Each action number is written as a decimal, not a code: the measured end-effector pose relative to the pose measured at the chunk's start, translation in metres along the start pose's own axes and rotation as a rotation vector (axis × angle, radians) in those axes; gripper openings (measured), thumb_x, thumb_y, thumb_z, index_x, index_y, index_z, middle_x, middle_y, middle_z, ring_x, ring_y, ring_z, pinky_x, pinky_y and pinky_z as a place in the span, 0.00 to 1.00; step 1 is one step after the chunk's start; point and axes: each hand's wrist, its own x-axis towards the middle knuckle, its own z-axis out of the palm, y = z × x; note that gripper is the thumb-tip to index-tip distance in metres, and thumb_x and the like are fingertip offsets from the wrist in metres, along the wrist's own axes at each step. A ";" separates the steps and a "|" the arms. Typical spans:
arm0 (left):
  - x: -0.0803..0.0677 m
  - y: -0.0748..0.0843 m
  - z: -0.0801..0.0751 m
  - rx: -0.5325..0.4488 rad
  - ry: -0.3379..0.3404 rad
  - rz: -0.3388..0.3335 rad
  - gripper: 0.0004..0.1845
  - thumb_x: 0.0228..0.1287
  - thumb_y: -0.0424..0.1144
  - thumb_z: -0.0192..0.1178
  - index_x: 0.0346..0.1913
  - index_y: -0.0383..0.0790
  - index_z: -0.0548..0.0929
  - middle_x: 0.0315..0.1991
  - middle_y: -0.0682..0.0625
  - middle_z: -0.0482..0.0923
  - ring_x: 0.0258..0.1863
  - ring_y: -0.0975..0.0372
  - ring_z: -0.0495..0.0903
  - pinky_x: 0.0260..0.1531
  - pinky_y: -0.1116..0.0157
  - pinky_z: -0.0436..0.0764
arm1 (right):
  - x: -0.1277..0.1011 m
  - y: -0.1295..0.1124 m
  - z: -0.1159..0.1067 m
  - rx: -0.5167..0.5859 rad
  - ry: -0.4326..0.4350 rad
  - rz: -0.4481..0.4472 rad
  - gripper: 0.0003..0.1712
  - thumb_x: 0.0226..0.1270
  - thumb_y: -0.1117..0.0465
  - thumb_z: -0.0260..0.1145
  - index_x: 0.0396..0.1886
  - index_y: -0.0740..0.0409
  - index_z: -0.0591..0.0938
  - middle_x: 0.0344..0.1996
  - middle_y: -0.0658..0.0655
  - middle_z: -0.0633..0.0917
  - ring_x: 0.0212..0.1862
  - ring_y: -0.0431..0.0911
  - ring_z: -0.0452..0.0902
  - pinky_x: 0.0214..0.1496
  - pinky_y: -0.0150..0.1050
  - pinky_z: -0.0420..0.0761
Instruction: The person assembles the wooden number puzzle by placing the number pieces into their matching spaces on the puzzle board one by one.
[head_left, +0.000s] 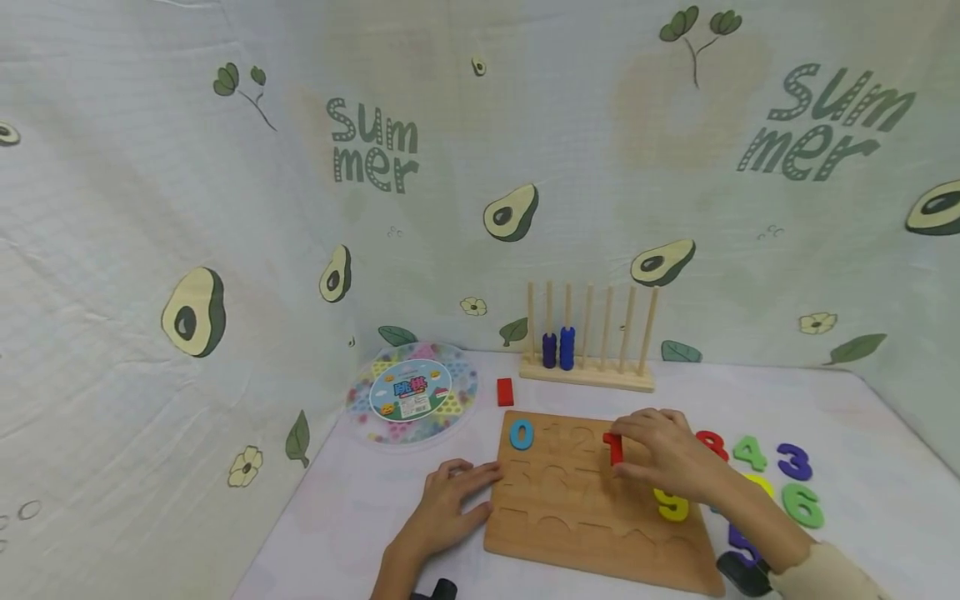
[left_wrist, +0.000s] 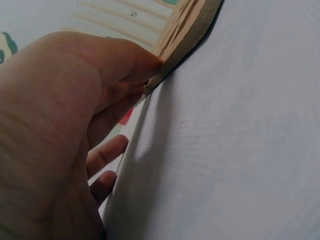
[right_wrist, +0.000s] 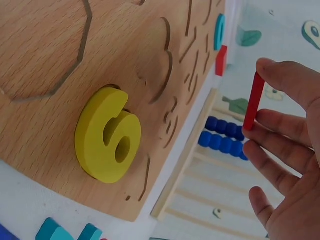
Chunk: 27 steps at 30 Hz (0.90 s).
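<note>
Looks forward and down from the head across the table [head_left: 300, 550]; looks close-up, tilted, from each wrist, sharing the wooden board [head_left: 570, 550] with the head view.

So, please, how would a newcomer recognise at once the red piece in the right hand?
Start with the wooden board on the table, then find the right hand above its right part. It pinches a thin red piece. Unlike the red block lying on the table beyond the board's left corner, this one is held in the air.
</note>
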 end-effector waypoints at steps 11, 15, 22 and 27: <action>0.000 -0.004 0.004 0.012 0.016 0.014 0.25 0.69 0.48 0.60 0.68 0.59 0.77 0.69 0.66 0.70 0.63 0.56 0.64 0.56 0.47 0.60 | 0.013 -0.002 0.007 0.015 -0.006 -0.017 0.27 0.56 0.47 0.78 0.53 0.53 0.86 0.52 0.53 0.86 0.60 0.57 0.73 0.59 0.63 0.63; 0.001 -0.003 0.003 0.007 0.022 0.020 0.25 0.69 0.47 0.60 0.68 0.59 0.77 0.69 0.65 0.70 0.63 0.56 0.63 0.55 0.47 0.61 | 0.018 -0.004 0.009 0.017 -0.013 -0.026 0.26 0.57 0.48 0.77 0.53 0.53 0.86 0.53 0.53 0.85 0.61 0.58 0.73 0.60 0.63 0.62; 0.001 -0.002 0.003 0.012 0.019 0.018 0.24 0.69 0.48 0.59 0.68 0.59 0.77 0.69 0.65 0.70 0.63 0.56 0.63 0.55 0.47 0.61 | 0.025 -0.009 0.013 0.010 -0.023 -0.027 0.26 0.56 0.48 0.77 0.52 0.54 0.86 0.52 0.53 0.86 0.60 0.57 0.74 0.60 0.63 0.62; 0.001 -0.002 0.003 0.009 0.025 0.023 0.24 0.69 0.48 0.59 0.68 0.59 0.77 0.69 0.65 0.70 0.63 0.56 0.64 0.55 0.47 0.61 | 0.030 -0.010 0.016 -0.001 -0.022 -0.037 0.26 0.57 0.47 0.77 0.52 0.54 0.86 0.52 0.53 0.86 0.60 0.56 0.74 0.61 0.63 0.62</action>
